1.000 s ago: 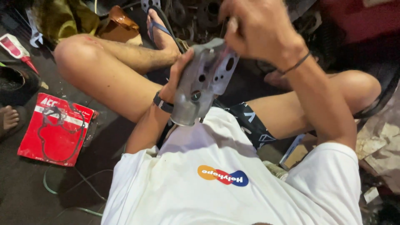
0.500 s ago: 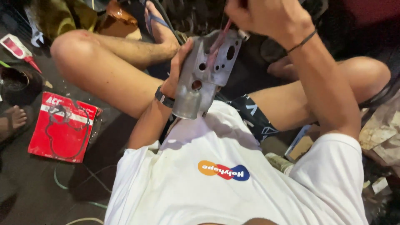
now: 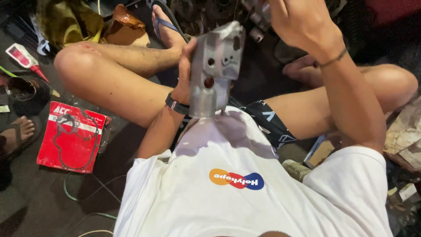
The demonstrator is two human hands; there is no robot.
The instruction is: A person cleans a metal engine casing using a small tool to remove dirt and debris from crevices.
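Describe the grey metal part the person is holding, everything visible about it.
The metal part is a dull grey casting, apparently aluminium, with a flat face pierced by several round holes and a rounded lower end. It is held upright above the lap, its bottom edge against the white shirt. The left hand grips its left edge; the right hand is at its top.

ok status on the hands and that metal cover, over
Left hand gripping grey metal engine cover, held upright over the lap. Right hand raised at its top edge; what it holds can't be seen. Nothing blocking the cover.
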